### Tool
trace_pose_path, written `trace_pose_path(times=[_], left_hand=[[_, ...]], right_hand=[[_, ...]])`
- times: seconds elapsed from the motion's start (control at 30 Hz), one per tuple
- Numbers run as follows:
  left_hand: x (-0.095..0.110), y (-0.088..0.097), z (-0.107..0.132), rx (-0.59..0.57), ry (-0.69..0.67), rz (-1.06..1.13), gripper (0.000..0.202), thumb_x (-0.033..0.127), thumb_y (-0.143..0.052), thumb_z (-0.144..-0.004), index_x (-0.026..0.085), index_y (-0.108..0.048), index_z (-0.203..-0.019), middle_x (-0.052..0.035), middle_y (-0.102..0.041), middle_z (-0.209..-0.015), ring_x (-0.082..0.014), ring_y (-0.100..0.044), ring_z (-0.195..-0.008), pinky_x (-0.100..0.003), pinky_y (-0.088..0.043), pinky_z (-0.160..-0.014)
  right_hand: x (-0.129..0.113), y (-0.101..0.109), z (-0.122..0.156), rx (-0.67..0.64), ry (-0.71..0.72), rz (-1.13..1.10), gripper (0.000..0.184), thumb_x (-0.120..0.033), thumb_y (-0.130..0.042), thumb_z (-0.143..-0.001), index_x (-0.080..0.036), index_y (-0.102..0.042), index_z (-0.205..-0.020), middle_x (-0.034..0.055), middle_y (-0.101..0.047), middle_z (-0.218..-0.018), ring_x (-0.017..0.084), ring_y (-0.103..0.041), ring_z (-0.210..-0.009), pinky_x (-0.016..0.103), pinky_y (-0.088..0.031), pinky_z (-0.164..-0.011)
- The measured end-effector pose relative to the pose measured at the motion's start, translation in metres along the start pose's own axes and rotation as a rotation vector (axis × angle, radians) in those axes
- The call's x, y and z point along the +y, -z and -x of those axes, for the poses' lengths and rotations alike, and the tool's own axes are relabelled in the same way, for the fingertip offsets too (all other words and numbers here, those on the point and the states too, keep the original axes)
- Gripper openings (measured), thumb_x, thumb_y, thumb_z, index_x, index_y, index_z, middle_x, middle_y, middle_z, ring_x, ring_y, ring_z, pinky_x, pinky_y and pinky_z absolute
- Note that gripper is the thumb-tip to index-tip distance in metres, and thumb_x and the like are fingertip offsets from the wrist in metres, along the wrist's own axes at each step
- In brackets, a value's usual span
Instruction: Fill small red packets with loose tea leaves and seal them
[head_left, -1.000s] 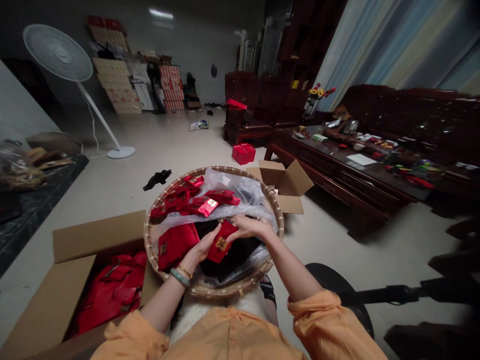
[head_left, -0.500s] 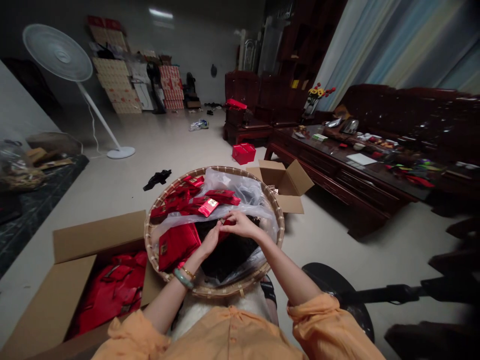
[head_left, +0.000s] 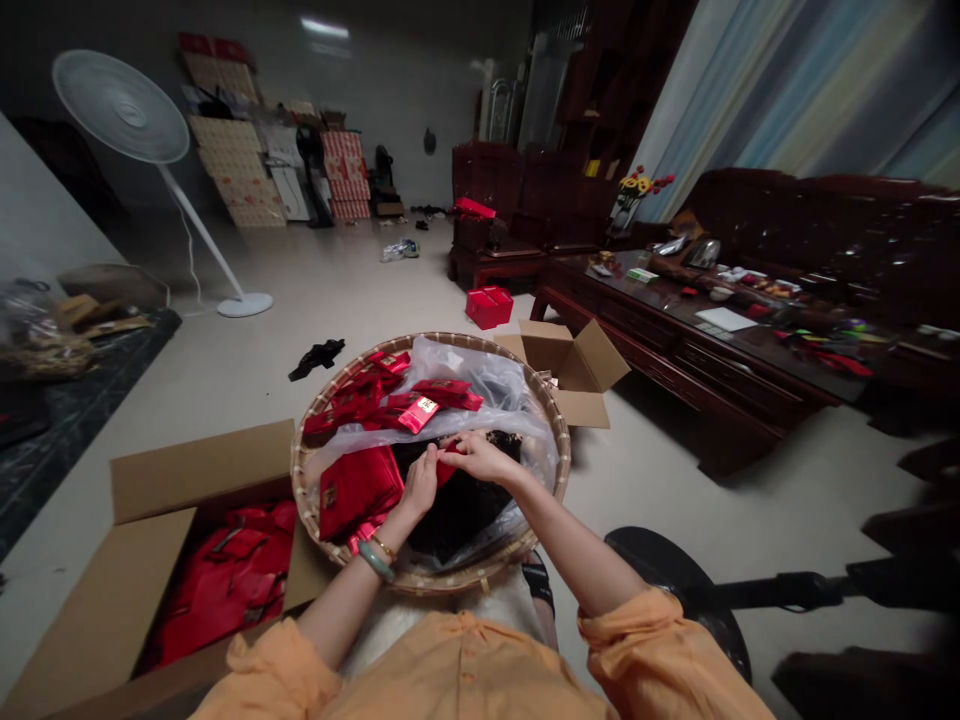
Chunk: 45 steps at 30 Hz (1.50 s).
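The left hand (head_left: 420,483) and right hand (head_left: 480,458) pinch a red packet (head_left: 447,474) over a woven basket (head_left: 450,583); a cardboard box (head_left: 195,470) of red bags (head_left: 225,580) sits to their left.

Cardboard box (head_left: 196,472) left of bamboo basket (head_left: 442,583), second box (head_left: 576,362) behind.

Bamboo basket (head_left: 442,582) rough-woven; red packets (head_left: 418,414) glossy, probably foil; plastic liner (head_left: 465,375) clear.

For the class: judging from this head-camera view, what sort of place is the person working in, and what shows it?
Probably a living room used for packing: a carved dark wooden sofa, a long wooden coffee table and a standing fan, with flattened cartons stacked against the far wall.
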<state>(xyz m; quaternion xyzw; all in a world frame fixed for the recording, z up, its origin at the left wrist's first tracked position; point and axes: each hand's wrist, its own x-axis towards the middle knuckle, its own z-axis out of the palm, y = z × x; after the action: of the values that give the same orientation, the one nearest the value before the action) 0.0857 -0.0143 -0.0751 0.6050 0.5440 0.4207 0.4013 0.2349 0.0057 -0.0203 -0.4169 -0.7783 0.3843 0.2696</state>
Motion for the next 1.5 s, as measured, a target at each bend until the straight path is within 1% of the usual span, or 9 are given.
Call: trace_pose_path(times=[0.13, 0.3, 0.5, 0.8, 0.93, 1.03, 1.13, 1.37, 1.5], left_hand=[[-0.001, 0.001, 0.005, -0.016, -0.065, -0.022, 0.064, 0.054, -0.019, -0.089, 0.013, -0.067, -0.097, -0.0119, -0.069, -0.098, -0.0255, -0.061, -0.097, -0.038, -0.044, -0.087], [-0.005, 0.0, 0.006, -0.055, -0.141, -0.017, 0.053, 0.054, -0.053, -0.077, 0.016, -0.059, -0.114, -0.0106, -0.066, -0.107, -0.0261, -0.061, -0.098, -0.037, -0.043, -0.087], [-0.014, -0.005, -0.005, -0.022, 0.003, 0.419, 0.067, 0.065, -0.052, -0.072, 0.011, -0.058, -0.111, -0.0145, -0.065, -0.109, -0.0282, -0.059, -0.104, -0.037, -0.044, -0.087], [0.004, -0.007, 0.004, -0.127, 0.215, 0.68, 0.078, 0.076, -0.055, -0.058, 0.009, -0.059, -0.099, -0.0111, -0.07, -0.078, -0.0248, -0.066, -0.073, -0.033, -0.05, -0.064], [0.011, -0.005, 0.007, -0.203, 0.251, 0.709, 0.079, 0.078, -0.053, -0.058, 0.009, -0.059, -0.096, -0.0097, -0.069, -0.07, -0.0227, -0.066, -0.065, -0.03, -0.049, -0.057], [0.014, -0.005, 0.011, -0.236, 0.278, 0.704, 0.075, 0.077, -0.054, -0.058, 0.01, -0.058, -0.092, -0.0077, -0.067, -0.064, -0.0186, -0.063, -0.052, -0.027, -0.047, -0.05], [0.017, -0.004, 0.012, -0.282, 0.298, 0.714, 0.065, 0.07, -0.058, -0.062, 0.012, -0.054, -0.091, -0.0059, -0.066, -0.063, -0.0169, -0.061, -0.047, -0.026, -0.046, -0.047], [0.027, -0.001, 0.008, -0.386, 0.329, 0.733, 0.054, 0.062, -0.053, -0.073, 0.01, -0.058, -0.084, -0.0105, -0.069, -0.068, -0.0172, -0.063, -0.049, -0.024, -0.045, -0.045], [0.026, -0.004, 0.008, -0.403, 0.342, 0.704, 0.059, 0.065, -0.049, -0.074, 0.009, -0.06, -0.089, -0.0115, -0.069, -0.071, -0.0189, -0.063, -0.05, -0.027, -0.046, -0.047]], right_hand=[[0.006, -0.007, 0.0, 0.055, -0.026, -0.08, 0.044, -0.048, -0.055, -0.08, -0.014, -0.06, -0.052, 0.0063, -0.066, -0.091, 0.016, -0.057, -0.082, 0.025, -0.042, -0.073], [0.006, -0.003, -0.006, 0.113, -0.084, -0.049, 0.048, -0.048, -0.046, -0.086, -0.015, -0.067, -0.058, 0.0053, -0.065, -0.077, 0.017, -0.057, -0.077, 0.028, -0.042, -0.075], [-0.012, 0.028, -0.003, 0.315, 0.009, 0.296, 0.044, -0.052, -0.045, -0.086, -0.019, -0.072, -0.074, 0.0076, -0.059, -0.091, 0.021, -0.047, -0.098, 0.035, -0.033, -0.091], [-0.025, 0.037, 0.003, 0.111, 0.15, 0.494, 0.049, -0.049, -0.031, -0.092, -0.02, -0.071, -0.089, 0.0095, -0.056, -0.106, 0.023, -0.037, -0.115, 0.039, -0.026, -0.101], [-0.017, 0.025, -0.004, 0.049, 0.093, 0.408, 0.056, -0.051, -0.029, -0.092, -0.017, -0.069, -0.076, 0.0095, -0.062, -0.095, 0.024, -0.041, -0.115, 0.037, -0.03, -0.097], [-0.008, 0.022, -0.009, -0.017, 0.072, 0.288, 0.057, -0.053, -0.032, -0.09, -0.015, -0.062, -0.06, 0.0058, -0.06, -0.071, 0.02, -0.053, -0.085, 0.03, -0.04, -0.077], [-0.005, 0.025, -0.01, -0.065, 0.06, 0.179, 0.055, -0.053, -0.039, -0.087, -0.015, -0.053, -0.05, 0.0001, -0.05, -0.055, 0.011, -0.043, -0.054, 0.023, -0.034, -0.054], [0.0, 0.021, -0.007, 0.161, -0.011, -0.038, 0.027, -0.042, -0.063, -0.073, -0.015, -0.061, -0.076, -0.0033, -0.053, -0.06, 0.009, -0.044, -0.055, 0.02, -0.032, -0.051], [0.01, 0.016, -0.01, 0.122, -0.111, -0.252, 0.029, -0.04, -0.068, -0.067, -0.015, -0.065, -0.08, -0.0021, -0.056, -0.058, 0.01, -0.048, -0.052, 0.021, -0.035, -0.05]])
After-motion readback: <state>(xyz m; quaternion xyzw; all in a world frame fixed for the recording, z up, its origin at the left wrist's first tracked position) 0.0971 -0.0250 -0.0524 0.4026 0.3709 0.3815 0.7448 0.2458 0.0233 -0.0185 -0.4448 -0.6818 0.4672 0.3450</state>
